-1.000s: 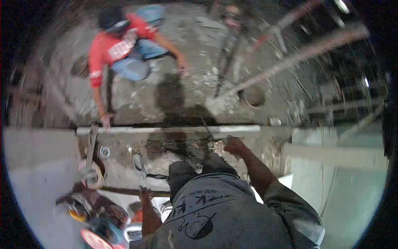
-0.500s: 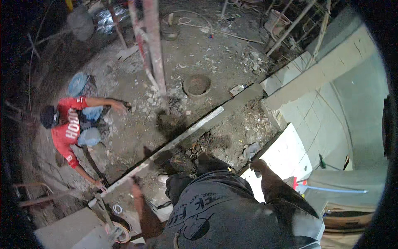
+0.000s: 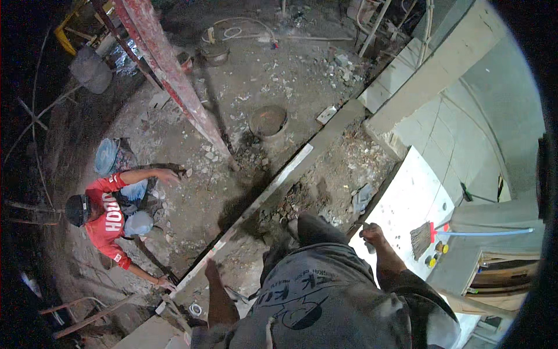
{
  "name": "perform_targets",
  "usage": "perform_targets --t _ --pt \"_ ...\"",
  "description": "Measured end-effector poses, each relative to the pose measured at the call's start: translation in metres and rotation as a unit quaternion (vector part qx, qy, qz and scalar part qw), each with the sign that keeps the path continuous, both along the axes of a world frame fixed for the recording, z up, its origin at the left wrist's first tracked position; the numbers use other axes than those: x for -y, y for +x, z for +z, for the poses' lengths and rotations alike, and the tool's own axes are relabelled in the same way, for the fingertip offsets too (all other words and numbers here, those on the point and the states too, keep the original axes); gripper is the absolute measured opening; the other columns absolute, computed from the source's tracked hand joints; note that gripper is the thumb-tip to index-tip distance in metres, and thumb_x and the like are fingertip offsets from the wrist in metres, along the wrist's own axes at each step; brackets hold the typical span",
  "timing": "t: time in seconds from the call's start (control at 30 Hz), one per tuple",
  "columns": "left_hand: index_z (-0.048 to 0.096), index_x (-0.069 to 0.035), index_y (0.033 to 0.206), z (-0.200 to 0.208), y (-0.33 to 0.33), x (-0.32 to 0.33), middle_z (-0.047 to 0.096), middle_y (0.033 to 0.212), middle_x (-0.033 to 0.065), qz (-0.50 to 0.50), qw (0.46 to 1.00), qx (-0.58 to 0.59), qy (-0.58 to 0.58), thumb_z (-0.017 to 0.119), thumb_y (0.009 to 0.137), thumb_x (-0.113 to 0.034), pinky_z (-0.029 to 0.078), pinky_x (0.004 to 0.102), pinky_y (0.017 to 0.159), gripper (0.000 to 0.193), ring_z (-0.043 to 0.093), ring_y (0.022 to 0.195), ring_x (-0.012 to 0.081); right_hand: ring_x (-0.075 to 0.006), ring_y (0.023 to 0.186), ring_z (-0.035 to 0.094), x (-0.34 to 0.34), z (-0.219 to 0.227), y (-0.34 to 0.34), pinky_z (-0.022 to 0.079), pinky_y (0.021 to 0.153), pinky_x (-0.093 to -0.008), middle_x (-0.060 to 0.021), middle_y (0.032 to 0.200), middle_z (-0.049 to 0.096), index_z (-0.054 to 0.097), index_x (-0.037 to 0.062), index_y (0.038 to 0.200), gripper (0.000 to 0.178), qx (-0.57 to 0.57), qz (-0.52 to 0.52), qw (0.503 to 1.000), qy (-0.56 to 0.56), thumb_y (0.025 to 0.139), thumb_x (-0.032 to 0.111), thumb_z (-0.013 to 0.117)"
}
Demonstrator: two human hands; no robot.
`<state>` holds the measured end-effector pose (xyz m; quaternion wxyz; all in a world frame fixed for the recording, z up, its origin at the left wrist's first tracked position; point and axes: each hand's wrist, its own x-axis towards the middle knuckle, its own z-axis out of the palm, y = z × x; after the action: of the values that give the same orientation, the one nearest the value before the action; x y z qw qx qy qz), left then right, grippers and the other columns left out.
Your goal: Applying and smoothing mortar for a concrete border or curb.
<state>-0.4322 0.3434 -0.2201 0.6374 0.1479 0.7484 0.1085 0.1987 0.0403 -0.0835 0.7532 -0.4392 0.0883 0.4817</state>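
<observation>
A long, narrow, pale bar (image 3: 264,195) runs diagonally along the edge of the dug ground in front of me. My left hand (image 3: 211,270) is at the near side of this bar and seems to touch it; its fingers are too small and dark to make out. Above a white panel (image 3: 410,195) on my right, my right hand (image 3: 372,234) is closed, with its fingers curled. Whatever it may hold cannot be made out. On the left, a crouching co-worker (image 3: 110,215) in a red shirt has one hand at the bar's lower left end and stretches the other over the ground.
A red-and-white post (image 3: 174,81) slants down to the rubble floor. Beyond the bar stands a round basin (image 3: 268,121). A broom (image 3: 423,238) with a pale blue handle lies at right. A blue bucket (image 3: 107,156) is behind the co-worker. Loose rubble (image 3: 363,154) fills the strip near me.
The whole view has shifted, so the bar and co-worker appear further right. My left hand has come closer to the bar. More of the broom shows at right.
</observation>
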Motion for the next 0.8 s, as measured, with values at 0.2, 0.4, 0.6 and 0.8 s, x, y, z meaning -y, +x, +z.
perform_targets --t 0.2,0.4,0.6,0.8 --pt "0.051 -0.004 0.112 0.069 0.098 -0.068 0.058 0.093 0.0104 -0.154 0.964 0.059 0.207 0.05 0.084 -0.049 0.043 0.0415 0.069 0.053 0.056 0.081 0.0265 -0.0134 0.041 0.041 0.059 0.006 -0.006 0.035 0.036 -0.0318 -0.0028 0.057 0.048 0.057 0.0038 0.103 0.026 0.035 0.164 0.894 -0.416 0.079 0.007 0.048" --pt "0.048 -0.003 0.117 0.098 0.243 -0.088 0.06 0.094 0.0125 -0.15 0.984 -0.009 0.1 0.054 0.084 -0.04 0.047 0.0405 0.068 0.05 0.06 0.085 0.026 -0.0144 0.039 0.042 0.027 0.043 0.035 0.037 0.037 -0.0315 -0.0038 0.052 0.048 0.064 0.0102 0.101 0.03 0.031 0.162 0.796 -0.582 0.076 0.006 0.048" --pt "0.041 -0.009 0.125 0.053 0.328 -0.109 0.056 0.11 0.0136 -0.782 0.484 -0.381 0.098 0.057 0.082 -0.031 0.049 0.0449 0.063 0.05 0.06 0.089 0.0265 -0.0181 0.038 0.047 0.041 -0.039 0.188 0.039 0.037 -0.0335 -0.0051 0.051 0.051 0.059 0.0031 0.063 0.03 -0.043 0.122 0.821 -0.555 0.084 0.022 0.048" --pt "0.058 -0.003 0.104 0.034 0.418 -0.156 0.059 0.064 0.0049 -0.627 0.456 -0.455 0.438 0.053 0.086 -0.017 0.04 0.0255 0.041 0.023 0.046 0.046 0.0162 -0.0175 0.05 0.053 -0.048 0.01 0.376 0.042 0.042 -0.0324 -0.0064 0.055 0.052 0.052 0.0034 0.073 0.019 0.267 0.355 0.743 -0.501 0.065 0.015 0.065"
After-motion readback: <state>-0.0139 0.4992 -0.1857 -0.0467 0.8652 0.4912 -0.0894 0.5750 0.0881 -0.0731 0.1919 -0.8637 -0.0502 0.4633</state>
